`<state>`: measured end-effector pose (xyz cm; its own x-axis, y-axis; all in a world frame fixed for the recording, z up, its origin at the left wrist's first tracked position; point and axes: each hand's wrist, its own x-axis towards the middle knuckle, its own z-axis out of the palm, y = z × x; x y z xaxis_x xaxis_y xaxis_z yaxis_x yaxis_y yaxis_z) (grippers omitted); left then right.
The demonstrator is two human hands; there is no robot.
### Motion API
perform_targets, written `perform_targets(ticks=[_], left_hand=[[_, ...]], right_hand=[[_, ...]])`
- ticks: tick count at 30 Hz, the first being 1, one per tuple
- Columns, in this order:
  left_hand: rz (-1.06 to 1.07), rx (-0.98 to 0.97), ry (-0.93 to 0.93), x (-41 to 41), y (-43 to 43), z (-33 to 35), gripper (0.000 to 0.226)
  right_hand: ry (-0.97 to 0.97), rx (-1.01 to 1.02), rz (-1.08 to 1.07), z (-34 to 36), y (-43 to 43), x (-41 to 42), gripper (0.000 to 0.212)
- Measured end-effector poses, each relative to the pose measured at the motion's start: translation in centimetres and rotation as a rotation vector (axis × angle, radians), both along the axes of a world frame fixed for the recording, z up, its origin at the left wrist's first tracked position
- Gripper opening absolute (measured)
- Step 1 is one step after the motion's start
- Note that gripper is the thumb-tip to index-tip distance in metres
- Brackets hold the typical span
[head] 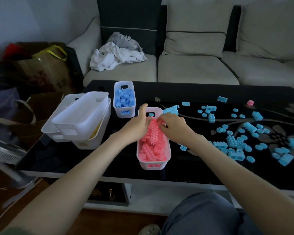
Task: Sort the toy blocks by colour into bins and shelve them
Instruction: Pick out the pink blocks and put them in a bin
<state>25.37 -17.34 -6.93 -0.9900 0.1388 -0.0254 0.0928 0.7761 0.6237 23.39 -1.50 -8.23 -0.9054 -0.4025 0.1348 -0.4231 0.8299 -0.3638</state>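
A white bin (166, 155) full of pink blocks (151, 150) stands at the middle of the black table. Both my hands are over its far half. My left hand (137, 124) rests on the pink pile near the bin's left rim, thumb raised and fingers loosely bent. My right hand (172, 123) lies over the pile's right side with curled fingertips touching the blocks; whether it pinches one is hidden. Behind stands a white bin of blue blocks (123, 99). Several loose blue blocks (236, 143) lie scattered to the right. One pink piece (250, 102) sits far right.
Stacked empty white bins (78, 116) sit at the table's left over a bin with yellow blocks (96, 133). A grey sofa with crumpled clothes (117, 53) is behind the table. Bags (41, 68) and a fan (5, 153) stand at the left. My knee (205, 214) is below.
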Motion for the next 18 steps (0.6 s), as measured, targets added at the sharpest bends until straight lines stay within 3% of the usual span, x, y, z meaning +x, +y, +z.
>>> perform_targets(ticks=[5, 9, 14, 18], left_hand=[[-0.035, -0.056, -0.012, -1.3, 0.3, 1.2, 0.042], [-0.006, -0.014, 0.101, -2.6, 1.9, 2.6, 0.033], [-0.095, -0.046, 0.245, -5.9, 7.7, 3.8, 0.033], [-0.263, -0.14, 0.176, -9.0, 14.9, 3.8, 0.031]], right_hand=[[-0.058, -0.113, 0.064, 0.7, 1.0, -0.7, 0.021], [-0.027, -0.233, 0.081, 1.2, 2.1, -1.3, 0.02], [0.029, -0.265, -0.041, 2.6, 6.5, -3.3, 0.022], [0.047, -0.26, -0.257, 2.1, 13.4, -6.3, 0.022]])
